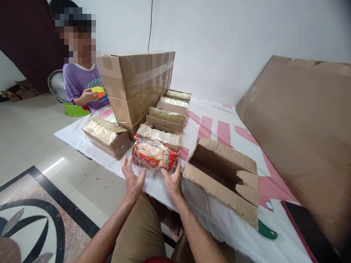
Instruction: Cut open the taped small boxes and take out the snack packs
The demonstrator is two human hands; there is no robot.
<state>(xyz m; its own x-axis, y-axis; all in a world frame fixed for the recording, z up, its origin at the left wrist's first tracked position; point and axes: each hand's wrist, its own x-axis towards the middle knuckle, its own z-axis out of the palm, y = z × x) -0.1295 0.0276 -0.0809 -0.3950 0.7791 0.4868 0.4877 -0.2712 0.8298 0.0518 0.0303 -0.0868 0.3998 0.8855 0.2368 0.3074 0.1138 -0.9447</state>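
Note:
A red and clear plastic food packet point(155, 155), with pale pieces showing through its window, rests tilted up against the near carton. My right hand point(173, 180) grips its right end, thumb at the lower front and fingers at the edge. My left hand point(133, 180) is beside the packet's lower left corner, fingers spread and thumb close to it; contact there is unclear. Just behind the packet is an opened cardboard box point(160, 134) with its flap up. To the right of my hands, an open cardboard box point(219, 166) shows a dark inside.
Taped cartons point(137, 76) are stacked behind, with a closed carton point(106, 137) at left and several small boxes in a row. A person in a purple shirt point(79, 82) holds a yellow-orange tape roll point(98, 92). A phone point(307, 230), green handle point(267, 231) and large cardboard sheet point(307, 120) are rightward.

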